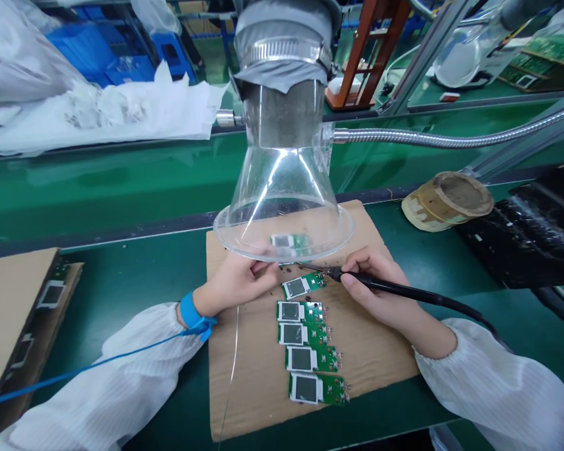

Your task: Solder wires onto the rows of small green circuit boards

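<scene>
My right hand [380, 282] is closed round the black handle of a soldering iron [357, 276], whose tip points left over the circuit boards. A thin solder wire [235, 351] runs from beneath my left hand [244, 279] down across the cardboard; its fingers are pinched together, partly behind the clear hood's rim. Just below the iron's tip lies a tilted green circuit board [304, 285] with a small grey screen. Several similar boards [305, 388] form a column nearer to me. Another board [289, 241] shows through the clear hood.
A clear fume hood [284, 181] hangs low over both hands. The cardboard sheet [244, 388] lies on the green bench. At right are a round tan container [446, 200] and a black object [531, 232]. Stacked cardboard with boards [19, 319] stands left. A blue wrist strap cord [98, 360] crosses my left sleeve.
</scene>
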The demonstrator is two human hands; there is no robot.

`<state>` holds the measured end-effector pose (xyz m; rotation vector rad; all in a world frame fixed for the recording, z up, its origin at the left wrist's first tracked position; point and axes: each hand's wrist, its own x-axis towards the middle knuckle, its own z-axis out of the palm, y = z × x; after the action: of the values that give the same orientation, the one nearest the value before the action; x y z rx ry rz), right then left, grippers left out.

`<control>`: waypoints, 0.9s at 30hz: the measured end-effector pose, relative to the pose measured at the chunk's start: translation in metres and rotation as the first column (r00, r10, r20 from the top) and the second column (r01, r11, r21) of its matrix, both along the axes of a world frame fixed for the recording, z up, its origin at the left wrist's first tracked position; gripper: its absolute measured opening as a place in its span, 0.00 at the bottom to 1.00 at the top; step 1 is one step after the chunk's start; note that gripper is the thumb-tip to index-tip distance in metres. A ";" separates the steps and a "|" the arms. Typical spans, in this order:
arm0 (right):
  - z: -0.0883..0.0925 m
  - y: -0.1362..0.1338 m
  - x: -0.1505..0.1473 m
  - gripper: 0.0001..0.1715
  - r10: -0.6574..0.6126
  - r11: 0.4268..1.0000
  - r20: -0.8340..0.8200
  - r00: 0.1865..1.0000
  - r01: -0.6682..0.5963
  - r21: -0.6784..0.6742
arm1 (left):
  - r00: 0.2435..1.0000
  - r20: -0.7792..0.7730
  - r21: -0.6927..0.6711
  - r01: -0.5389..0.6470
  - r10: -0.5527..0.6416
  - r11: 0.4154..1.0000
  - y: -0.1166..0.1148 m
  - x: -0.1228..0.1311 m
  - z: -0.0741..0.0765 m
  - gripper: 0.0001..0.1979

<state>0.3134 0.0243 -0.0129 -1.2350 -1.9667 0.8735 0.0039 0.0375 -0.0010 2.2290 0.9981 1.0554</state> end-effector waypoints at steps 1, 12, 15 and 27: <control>0.000 0.000 0.000 0.07 -0.001 1.000 0.007 1.000 0.001 0.001 | 1.000 -0.003 0.007 0.009 -0.009 1.000 0.000 0.000 0.000 0.11; 0.003 0.000 -0.001 0.07 0.007 1.000 0.017 1.000 -0.006 -0.022 | 0.999 -0.037 0.001 0.029 -0.029 1.000 0.001 0.002 -0.001 0.14; 0.003 0.000 0.000 0.07 0.005 1.000 0.023 1.000 -0.005 -0.008 | 0.999 -0.028 -0.005 0.035 -0.035 0.999 0.001 0.002 -0.003 0.14; 0.000 0.001 0.001 0.07 -0.003 1.000 0.040 0.999 0.004 -0.019 | 0.999 0.008 -0.023 0.048 -0.048 0.999 0.000 -0.001 -0.007 0.14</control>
<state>0.3145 0.0248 -0.0126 -1.2753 -1.9910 0.8737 0.0032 0.0376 -0.0081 2.2177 0.9443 1.0252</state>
